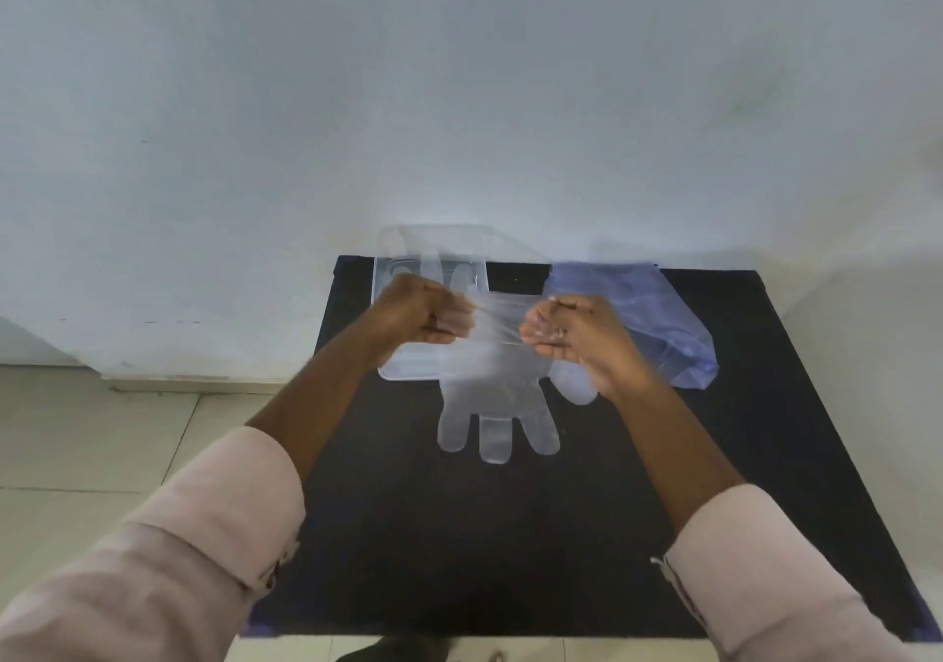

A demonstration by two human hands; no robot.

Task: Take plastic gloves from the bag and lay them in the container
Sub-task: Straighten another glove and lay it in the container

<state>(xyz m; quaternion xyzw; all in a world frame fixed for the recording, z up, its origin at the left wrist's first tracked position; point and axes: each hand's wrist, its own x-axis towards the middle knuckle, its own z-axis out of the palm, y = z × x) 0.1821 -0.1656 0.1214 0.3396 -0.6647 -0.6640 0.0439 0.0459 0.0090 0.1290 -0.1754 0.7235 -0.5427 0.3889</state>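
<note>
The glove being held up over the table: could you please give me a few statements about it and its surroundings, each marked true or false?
1. Both hands grip the clear glove by its cuff. True: left hand, right hand.
2. The glove's fingers point up toward the wall. False: they hang down, toward the person.
3. The bluish bag lies to the right of the clear container. True.
4. The table has a white top. False: it is black.
</note>
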